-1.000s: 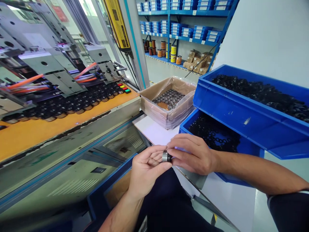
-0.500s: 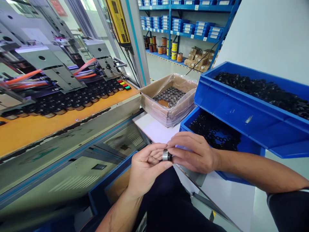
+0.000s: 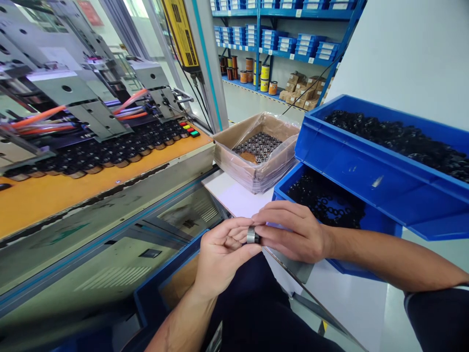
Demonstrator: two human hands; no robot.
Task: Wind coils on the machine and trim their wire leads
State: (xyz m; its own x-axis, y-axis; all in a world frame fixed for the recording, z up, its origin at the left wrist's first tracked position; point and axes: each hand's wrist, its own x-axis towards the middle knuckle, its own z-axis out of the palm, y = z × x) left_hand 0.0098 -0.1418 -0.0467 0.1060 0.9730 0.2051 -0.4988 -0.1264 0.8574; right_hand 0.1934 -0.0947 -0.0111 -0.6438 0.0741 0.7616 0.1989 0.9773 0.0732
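Between my two hands is a small metal ring (image 3: pixel 251 235) with a black part on its right side. My left hand (image 3: pixel 225 252) closes on the metal side with thumb and fingers. From the right, my right hand (image 3: pixel 293 232) presses its fingers against the black side, covering much of it. Both hands are above the near edge of a white table (image 3: pixel 234 193). Just beyond them, a lower blue bin (image 3: pixel 384 232) holds loose black rings, and a plastic-lined cardboard box (image 3: pixel 238 168) holds many small metal cores.
A larger blue bin (image 3: pixel 340 151) full of black parts overhangs the lower one at right. On the left, a machine with an orange worktop (image 3: pixel 146 164) carries rows of black-topped metal parts (image 3: pixel 98 159). Blue shelves (image 3: pixel 258 29) stand behind.
The hands stay in nearly the same place with the ring between them. My right fingers shift slightly over its black side. The camera view moves a little.
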